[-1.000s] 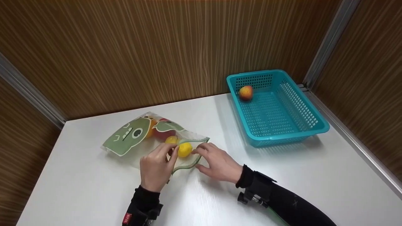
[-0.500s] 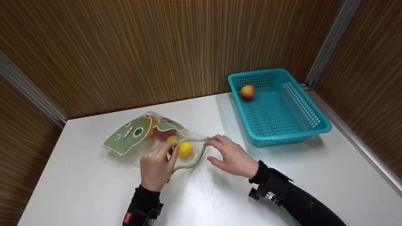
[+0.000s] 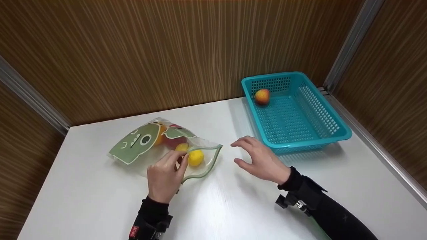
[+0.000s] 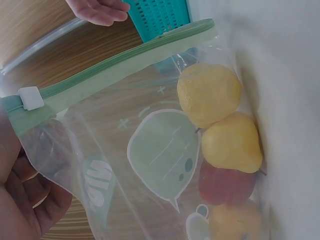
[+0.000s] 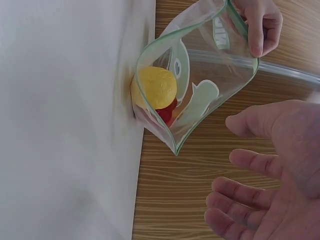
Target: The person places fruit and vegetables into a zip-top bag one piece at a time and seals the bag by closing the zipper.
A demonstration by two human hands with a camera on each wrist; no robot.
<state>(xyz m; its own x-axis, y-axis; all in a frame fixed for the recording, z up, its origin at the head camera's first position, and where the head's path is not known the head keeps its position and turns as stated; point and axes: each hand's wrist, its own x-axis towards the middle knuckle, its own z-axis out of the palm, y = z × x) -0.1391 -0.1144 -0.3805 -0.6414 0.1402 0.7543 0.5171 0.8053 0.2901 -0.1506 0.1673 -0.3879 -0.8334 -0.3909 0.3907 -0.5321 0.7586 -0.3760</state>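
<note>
The left hand point(image 3: 165, 176) pinches the bag point(image 3: 135, 145); yellow fruit point(image 3: 196, 157) lies inside. Beside the bag, the right hand point(image 3: 262, 160) is spread.

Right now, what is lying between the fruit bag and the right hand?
Only bare white table shows between fruit bag and right hand, in the head view.

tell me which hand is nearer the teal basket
Right. The right hand is just outside the near left corner of the teal basket; the left hand is farther off, to the basket's left, pinching the bag.
</note>
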